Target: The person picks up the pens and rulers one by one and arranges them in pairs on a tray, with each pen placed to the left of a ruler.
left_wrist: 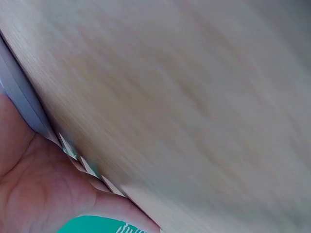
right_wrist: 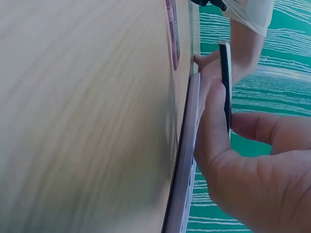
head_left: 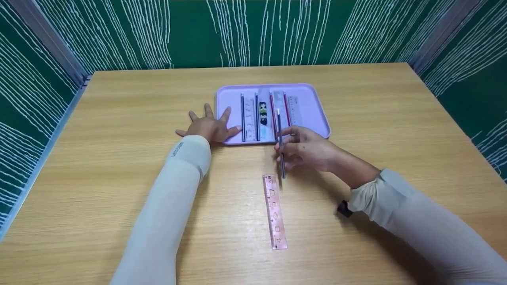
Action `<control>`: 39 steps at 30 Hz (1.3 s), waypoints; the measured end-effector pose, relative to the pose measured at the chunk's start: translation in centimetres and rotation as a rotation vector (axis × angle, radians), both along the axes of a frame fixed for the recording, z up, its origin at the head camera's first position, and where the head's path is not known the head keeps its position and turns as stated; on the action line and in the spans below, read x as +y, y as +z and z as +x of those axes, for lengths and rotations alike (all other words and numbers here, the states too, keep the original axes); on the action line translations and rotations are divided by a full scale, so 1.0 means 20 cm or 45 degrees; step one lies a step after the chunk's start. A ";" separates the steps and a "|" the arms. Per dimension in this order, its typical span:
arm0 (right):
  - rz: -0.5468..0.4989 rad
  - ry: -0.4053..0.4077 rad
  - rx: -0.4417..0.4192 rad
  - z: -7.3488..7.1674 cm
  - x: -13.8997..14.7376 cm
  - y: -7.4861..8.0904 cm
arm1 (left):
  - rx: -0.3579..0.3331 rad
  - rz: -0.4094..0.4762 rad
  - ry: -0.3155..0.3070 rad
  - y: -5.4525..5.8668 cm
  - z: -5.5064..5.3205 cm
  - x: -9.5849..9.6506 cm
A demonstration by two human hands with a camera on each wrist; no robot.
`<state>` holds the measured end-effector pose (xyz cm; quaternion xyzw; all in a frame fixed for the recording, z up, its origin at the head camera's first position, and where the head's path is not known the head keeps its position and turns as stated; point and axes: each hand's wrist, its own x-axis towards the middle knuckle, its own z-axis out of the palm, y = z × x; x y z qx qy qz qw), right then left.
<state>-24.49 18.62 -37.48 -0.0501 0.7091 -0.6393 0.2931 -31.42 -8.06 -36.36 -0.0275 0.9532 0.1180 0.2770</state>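
My right hand [head_left: 309, 148] pinches a dark pencil [head_left: 282, 166] between thumb and fingers, over the front edge of a purple tray [head_left: 311, 109]. The pencil's pale tip points toward the back. In the right wrist view the same pencil [right_wrist: 225, 73] stands out between the fingertips. Fingers spread, my left hand [head_left: 206, 127] rests at the tray's left front corner, its thumb over the rim. Inside the tray, dark pencils [head_left: 243, 118], red pencils [head_left: 286, 109] and clear rulers [head_left: 294, 109] lie side by side, along with a ruler bearing a cartoon picture [head_left: 263, 113].
A pink ruler [head_left: 275, 213] with cut-out shapes lies on the wooden table [head_left: 119, 158] in front of the tray. Green walls with white streaks [head_left: 194, 35] stand behind the table and at both sides. A dark object [head_left: 344, 209] shows beneath my right sleeve.
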 end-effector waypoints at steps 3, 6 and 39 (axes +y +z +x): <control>-0.016 -0.034 0.010 -0.02 0.03 0.00 | -0.013 0.000 0.000 0.00 -0.01 0.00; -0.014 -0.076 0.016 -0.03 0.05 0.00 | -0.020 -0.001 -0.001 0.01 -0.01 0.01; 0.136 -0.258 0.069 -0.24 0.26 0.00 | -0.005 -0.021 -0.005 0.00 -0.01 0.01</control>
